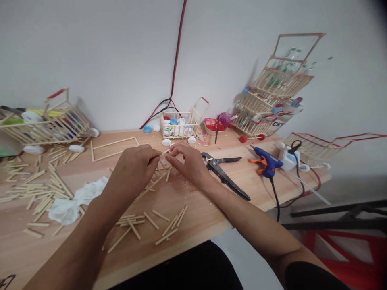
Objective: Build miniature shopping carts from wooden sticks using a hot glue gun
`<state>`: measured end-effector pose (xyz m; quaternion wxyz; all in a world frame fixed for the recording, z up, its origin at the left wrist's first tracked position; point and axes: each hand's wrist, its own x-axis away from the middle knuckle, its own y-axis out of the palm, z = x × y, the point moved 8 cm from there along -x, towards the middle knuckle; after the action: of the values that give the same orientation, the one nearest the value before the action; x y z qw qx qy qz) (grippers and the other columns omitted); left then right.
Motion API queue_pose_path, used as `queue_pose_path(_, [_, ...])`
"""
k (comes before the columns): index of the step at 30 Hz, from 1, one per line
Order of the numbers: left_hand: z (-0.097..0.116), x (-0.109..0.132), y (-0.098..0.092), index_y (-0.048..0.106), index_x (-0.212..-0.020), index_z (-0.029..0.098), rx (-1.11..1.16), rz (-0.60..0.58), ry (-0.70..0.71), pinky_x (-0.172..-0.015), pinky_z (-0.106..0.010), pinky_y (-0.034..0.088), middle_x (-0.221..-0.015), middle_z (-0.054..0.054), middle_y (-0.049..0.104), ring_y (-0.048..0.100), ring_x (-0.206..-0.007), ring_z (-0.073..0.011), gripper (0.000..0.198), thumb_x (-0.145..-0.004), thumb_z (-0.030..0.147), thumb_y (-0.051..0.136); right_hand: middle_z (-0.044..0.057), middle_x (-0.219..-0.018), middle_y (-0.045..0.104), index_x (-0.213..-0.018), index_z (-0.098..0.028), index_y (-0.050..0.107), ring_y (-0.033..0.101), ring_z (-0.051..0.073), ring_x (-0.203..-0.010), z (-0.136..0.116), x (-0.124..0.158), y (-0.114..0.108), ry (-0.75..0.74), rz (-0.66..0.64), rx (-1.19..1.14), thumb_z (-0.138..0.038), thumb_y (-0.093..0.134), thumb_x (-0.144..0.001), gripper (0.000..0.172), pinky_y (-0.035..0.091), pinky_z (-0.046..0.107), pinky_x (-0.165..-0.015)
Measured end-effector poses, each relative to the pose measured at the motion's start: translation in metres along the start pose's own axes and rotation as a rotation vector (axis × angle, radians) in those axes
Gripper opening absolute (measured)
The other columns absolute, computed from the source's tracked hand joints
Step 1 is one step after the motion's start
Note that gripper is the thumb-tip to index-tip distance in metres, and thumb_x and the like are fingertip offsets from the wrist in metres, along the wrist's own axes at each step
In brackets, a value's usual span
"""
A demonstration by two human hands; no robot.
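Note:
My left hand [133,169] and my right hand [187,163] meet over the middle of the wooden table [211,217]. Both pinch a short wooden stick [165,152] between their fingertips, one hand at each end. Under the hands lies a partly built lattice of sticks [157,179]. Several cut stick pieces [157,225] lie scattered on the table in front of me. Black pliers [225,173] rest just right of my right hand.
A blue glue gun [267,163] with a black cord lies at the right. Stick-built carts stand at the back: one at left [45,123], a small one with bottle caps [178,125], a stack at right [272,100]. Crumpled white tissue [75,199] and a stick frame [113,148] lie left.

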<state>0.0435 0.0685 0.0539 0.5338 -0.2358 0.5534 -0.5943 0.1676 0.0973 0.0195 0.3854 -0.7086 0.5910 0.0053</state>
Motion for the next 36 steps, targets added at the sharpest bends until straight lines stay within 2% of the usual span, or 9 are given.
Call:
queue_pose_path(12, [0.005, -0.001, 0.001, 0.074, -0.081, 0.019, -0.003, -0.022, 0.006, -0.067, -0.032, 0.041, -0.08, -0.007, 0.073, 0.065, -0.076, -0.0223, 0.031, -0.088, 0.025, 0.045, 0.003, -0.09, 0.068, -0.068, -0.021, 0.055, 0.062, 0.017, -0.091, -0.001, 0.0, 0.0, -0.03, 0.022, -0.012, -0.023, 0.064, -0.084, 0.018, 0.043, 0.03, -0.084])
queue_pose_path(17, [0.0, -0.001, 0.001, 0.075, -0.08, 0.018, 0.027, -0.033, -0.041, -0.069, -0.032, 0.042, -0.083, -0.007, 0.075, 0.066, -0.078, -0.0231, 0.027, -0.085, 0.023, 0.048, 0.003, -0.088, 0.067, -0.068, -0.021, 0.054, 0.062, 0.017, -0.089, 0.002, 0.0, -0.001, 0.021, 0.029, -0.063, -0.027, 0.068, -0.081, 0.021, 0.043, 0.03, -0.081])
queue_pose_path(22, [-0.006, 0.0, -0.004, 0.076, -0.087, 0.018, 0.07, -0.019, -0.063, -0.07, -0.032, 0.043, -0.087, -0.007, 0.076, 0.067, -0.078, -0.0229, 0.028, -0.084, 0.025, 0.049, 0.001, -0.087, 0.067, -0.081, -0.02, 0.058, 0.059, 0.014, -0.079, 0.02, -0.004, -0.006, 0.158, 0.043, -0.166, -0.042, 0.062, -0.084, 0.023, 0.043, 0.027, -0.073])
queue_pose_path(24, [-0.008, 0.001, -0.005, 0.077, -0.09, 0.018, 0.093, -0.023, -0.063, -0.071, -0.032, 0.044, -0.087, -0.006, 0.077, 0.067, -0.079, -0.023, 0.03, -0.084, 0.026, 0.049, 0.001, -0.086, 0.065, -0.085, -0.018, 0.059, 0.057, 0.013, -0.077, 0.028, -0.006, -0.007, 0.201, 0.002, -0.213, -0.044, 0.058, -0.086, 0.026, 0.042, 0.026, -0.071])
queue_pose_path(30, [-0.018, 0.002, -0.011, 0.078, -0.091, 0.02, 0.103, -0.016, -0.081, -0.072, -0.033, 0.045, -0.088, -0.005, 0.076, 0.068, -0.081, -0.0244, 0.032, -0.082, 0.028, 0.048, 0.0, -0.076, 0.061, -0.084, -0.016, 0.065, 0.051, 0.012, -0.068, 0.041, 0.0, 0.01, 0.332, -0.316, -0.359, -0.045, 0.063, -0.082, 0.029, 0.036, 0.026, -0.064])
queue_pose_path(36, [-0.02, 0.001, -0.013, 0.078, -0.089, 0.021, 0.098, 0.021, -0.083, -0.071, -0.033, 0.045, -0.088, -0.005, 0.076, 0.068, -0.082, -0.0251, 0.029, -0.081, 0.028, 0.051, -0.002, -0.07, 0.057, -0.08, -0.016, 0.064, 0.047, 0.009, -0.062, 0.036, 0.009, 0.018, 0.446, -0.395, -0.486, -0.04, 0.069, -0.077, 0.025, 0.031, 0.024, -0.057])
